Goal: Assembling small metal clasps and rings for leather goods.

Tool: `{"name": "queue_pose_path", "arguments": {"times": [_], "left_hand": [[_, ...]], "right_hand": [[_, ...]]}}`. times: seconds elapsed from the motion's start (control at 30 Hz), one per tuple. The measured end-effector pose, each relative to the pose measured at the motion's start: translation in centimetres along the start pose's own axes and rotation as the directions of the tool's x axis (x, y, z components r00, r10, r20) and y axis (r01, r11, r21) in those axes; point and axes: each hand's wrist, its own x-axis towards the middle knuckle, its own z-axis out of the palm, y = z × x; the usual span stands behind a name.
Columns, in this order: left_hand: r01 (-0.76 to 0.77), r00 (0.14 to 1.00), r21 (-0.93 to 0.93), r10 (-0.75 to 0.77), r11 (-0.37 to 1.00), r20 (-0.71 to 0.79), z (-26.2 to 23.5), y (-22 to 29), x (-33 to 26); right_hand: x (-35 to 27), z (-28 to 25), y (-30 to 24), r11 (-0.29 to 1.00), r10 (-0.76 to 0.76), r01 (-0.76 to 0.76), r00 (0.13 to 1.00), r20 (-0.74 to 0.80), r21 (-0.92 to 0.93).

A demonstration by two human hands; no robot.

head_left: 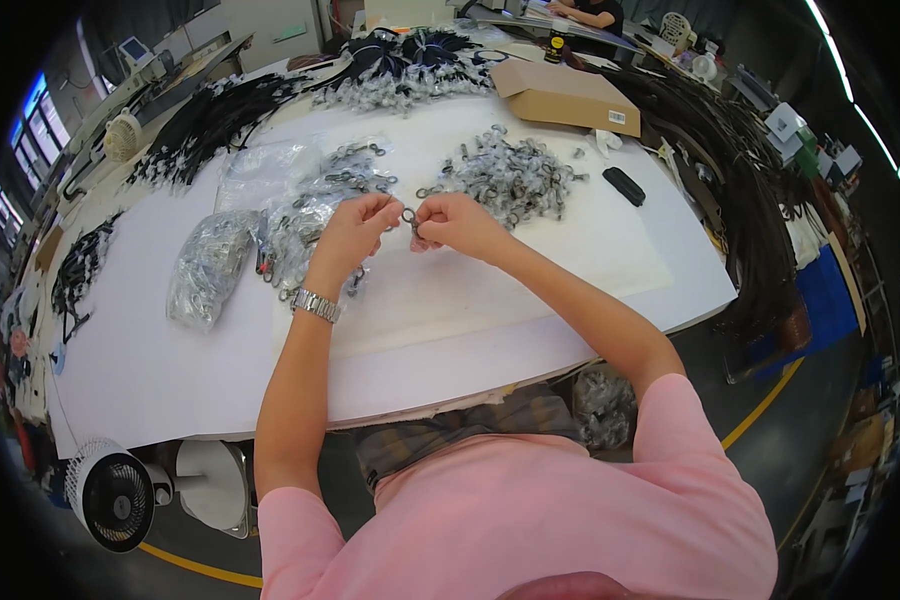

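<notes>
Over the middle of the white table, my two hands are close together in front of my chest. My right hand (458, 226) pinches a small dark metal swivel clasp (409, 215), whose round ring sticks out toward the left. The fingers of my left hand (354, 232) are closed right beside that ring; what they grip, if anything, is too small to make out. Just beyond my right hand lies a heap of similar metal clasps (515, 178) in clear wrapping. Past my left hand, more clasps (355, 160) spread over clear plastic bags.
A filled plastic bag (210, 268) lies left of my left forearm. Bundles of black straps (215, 120) line the far edge, beside an open cardboard box (570, 98). At right are a black oblong object (624, 186) and hanging dark strips (735, 200). A fan (118, 497) stands lower left.
</notes>
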Motion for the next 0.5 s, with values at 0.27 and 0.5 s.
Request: {"name": "queue_pose_path", "arguments": {"times": [0.27, 0.5], "left_hand": [[0.023, 0.980, 0.212, -0.064, 0.977, 0.191, 1.6, -0.6, -0.2], [0.149, 0.972, -0.003, -0.146, 0.989, 0.186, 1.0, -0.9, -0.1]], "right_hand": [[-0.7, -0.1, 3.7, 0.826, 0.031, -0.121, 0.985, 0.170, 0.550], [-0.7, 0.5, 4.1, 0.834, 0.058, -0.152, 0.980, 0.190, 0.530]]}}
